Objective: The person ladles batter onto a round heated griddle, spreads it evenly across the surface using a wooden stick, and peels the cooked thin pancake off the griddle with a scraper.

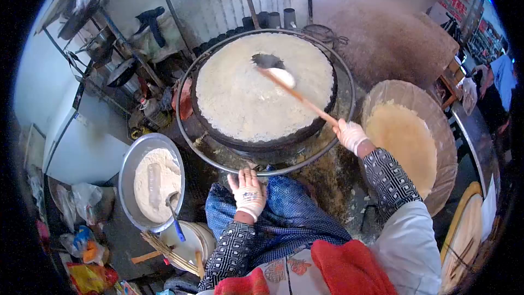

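Note:
My right hand (351,134), in a pale glove, is closed round the lower end of a long wooden-handled tool (303,100). Its rounded white end rests over the batter (234,98), slightly blurred; I cannot tell whether it is a ladle bowl or a blade. Cream batter coats most of a big round griddle (262,144), apart from a dark bare patch near the middle. Around the griddle runs a metal ring (353,84). My left hand (249,192), also gloved, lies flat with fingers stretched out at the front of that ring, near my blue apron (295,207).
Left stands a metal basin (125,186) of flour-like powder with a blue-handled ladle (177,224), above a white bucket (207,237). A wide tub (445,147) of tan batter is on the right. Dark cylinders (274,20) line the back. Another person (499,79) is far right.

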The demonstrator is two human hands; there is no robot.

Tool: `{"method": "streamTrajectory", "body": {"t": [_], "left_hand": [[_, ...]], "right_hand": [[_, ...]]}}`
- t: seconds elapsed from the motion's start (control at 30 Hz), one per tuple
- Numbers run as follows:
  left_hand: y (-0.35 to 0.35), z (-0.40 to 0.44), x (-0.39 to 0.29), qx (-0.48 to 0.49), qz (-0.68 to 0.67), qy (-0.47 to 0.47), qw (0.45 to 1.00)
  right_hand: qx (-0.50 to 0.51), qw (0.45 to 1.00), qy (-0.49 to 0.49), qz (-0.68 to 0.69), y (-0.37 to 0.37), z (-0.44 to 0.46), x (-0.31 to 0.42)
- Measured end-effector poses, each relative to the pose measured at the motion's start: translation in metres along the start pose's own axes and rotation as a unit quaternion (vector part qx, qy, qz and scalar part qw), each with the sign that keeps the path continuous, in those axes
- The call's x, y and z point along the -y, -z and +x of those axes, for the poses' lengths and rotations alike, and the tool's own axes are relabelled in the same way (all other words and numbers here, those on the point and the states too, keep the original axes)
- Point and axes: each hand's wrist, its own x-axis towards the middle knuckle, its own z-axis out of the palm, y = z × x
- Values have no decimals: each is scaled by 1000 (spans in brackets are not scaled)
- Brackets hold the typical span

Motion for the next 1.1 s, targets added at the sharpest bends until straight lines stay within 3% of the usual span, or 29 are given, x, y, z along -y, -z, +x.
{"method": "streamTrajectory", "body": {"t": [0.03,0.1,0.2,0.33,0.37,0.43,0.47,0.5,0.67,0.7,0.73,0.83,0.9,0.97,1.07,1.1], "left_hand": [[-4,-1,10,-8,15,10,1000],[-3,-1,31,25,30,22,999],[-7,4,58,47,48,50,996],[5,19,89,155,87,120,977],[10,23,95,172,89,136,972],[-11,31,119,142,104,168,970],[13,40,117,194,96,188,958],[12,43,130,155,73,194,966],[7,77,184,190,89,239,948],[-1,81,192,191,89,252,945],[9,84,186,195,119,257,939],[34,81,142,52,42,179,982],[67,68,82,84,14,107,991],[49,38,41,54,-43,12,998],[4,12,21,-58,-56,17,997],[-2,9,29,-54,-26,25,998]], "right_hand": [[17,999,23,-23,7,-10,5],[57,997,-23,-45,-14,-7,-11],[33,993,-98,-60,-6,8,-25],[34,998,-28,40,-14,11,-10],[65,997,-36,11,-17,11,-10],[16,997,-52,-60,-24,10,-20],[15,996,-70,-62,-16,13,-22],[15,994,-87,-61,-9,18,-21],[59,997,-5,-50,-9,11,-4],[102,992,-62,-38,-16,14,-14],[72,993,-87,-42,-16,14,-22],[23,996,-79,-21,5,11,-9],[20,998,-59,-6,1,8,-2],[37,998,-43,-18,-22,8,-8],[21,996,-81,-40,-11,17,-7],[19,995,-83,-47,-4,19,0]]}}
